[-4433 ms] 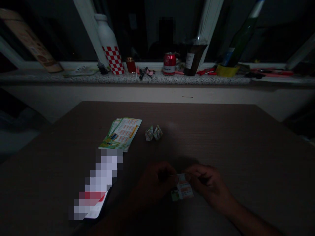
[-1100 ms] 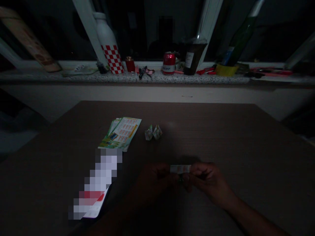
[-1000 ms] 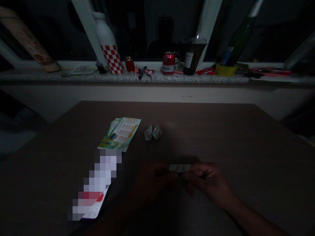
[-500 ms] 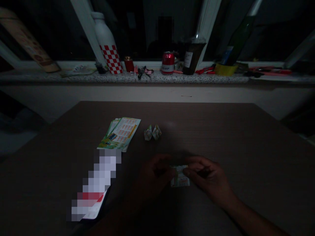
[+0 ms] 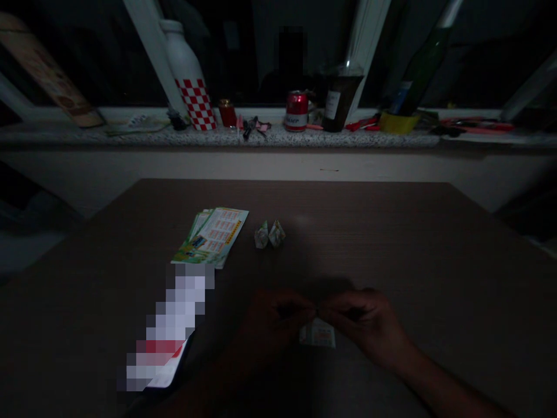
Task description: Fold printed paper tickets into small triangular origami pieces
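The left hand (image 5: 274, 316) and the right hand (image 5: 369, 319) are meeting fingertip to fingertip above the near part of the table (image 5: 413, 232), each pinching the small printed paper (image 5: 324, 337) at its far edge between thumb and fingers. The paper is hanging toward the near side, below the fingertips, showing pale panels with orange print; its upper part is hiding behind the fingers, and the dimness is keeping its folds from being read. Beyond the hands and a little to the left, two folded paper pieces, the left piece (image 5: 261, 236) and the right piece (image 5: 277, 234), are standing close beside each other. Farther left, a stack of printed cards (image 5: 213, 235) is lying slightly fanned, its top card showing rows of orange print and a green border. A phone (image 5: 167, 371) with a mostly pixelated screen is lying just on the near side of the stack, slanting toward the near left. At the far side, a speckled sill (image 5: 152, 139) is holding, from left to right, a leaning tan tube (image 5: 52, 75), a checkered bottle (image 5: 198, 101), a red jar (image 5: 227, 114), a red can (image 5: 296, 110), a dark labelled cup (image 5: 342, 104) and a green bottle (image 5: 424, 69) sitting in a yellow holder (image 5: 398, 123).
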Action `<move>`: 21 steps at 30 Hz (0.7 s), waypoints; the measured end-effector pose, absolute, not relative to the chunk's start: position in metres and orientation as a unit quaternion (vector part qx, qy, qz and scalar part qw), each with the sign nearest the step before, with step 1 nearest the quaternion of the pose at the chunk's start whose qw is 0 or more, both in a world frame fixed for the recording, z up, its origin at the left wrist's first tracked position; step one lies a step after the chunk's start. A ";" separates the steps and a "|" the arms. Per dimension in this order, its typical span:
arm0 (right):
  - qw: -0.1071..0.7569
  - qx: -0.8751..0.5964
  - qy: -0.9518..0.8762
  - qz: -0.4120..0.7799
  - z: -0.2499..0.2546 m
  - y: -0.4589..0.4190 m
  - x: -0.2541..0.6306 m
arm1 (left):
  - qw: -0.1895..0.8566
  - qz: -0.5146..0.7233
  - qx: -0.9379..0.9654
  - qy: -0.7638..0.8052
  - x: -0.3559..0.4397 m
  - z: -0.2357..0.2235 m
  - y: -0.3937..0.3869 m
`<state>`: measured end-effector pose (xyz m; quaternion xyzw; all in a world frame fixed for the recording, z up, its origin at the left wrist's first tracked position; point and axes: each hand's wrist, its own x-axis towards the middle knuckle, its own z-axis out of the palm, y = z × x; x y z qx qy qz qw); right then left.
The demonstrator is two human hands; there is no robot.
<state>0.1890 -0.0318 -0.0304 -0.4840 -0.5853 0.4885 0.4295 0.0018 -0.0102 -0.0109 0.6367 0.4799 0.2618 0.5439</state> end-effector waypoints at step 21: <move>0.442 -0.480 -0.545 0.526 -0.030 -0.030 0.188 | 0.609 0.258 0.576 0.481 -0.001 -0.013 -0.003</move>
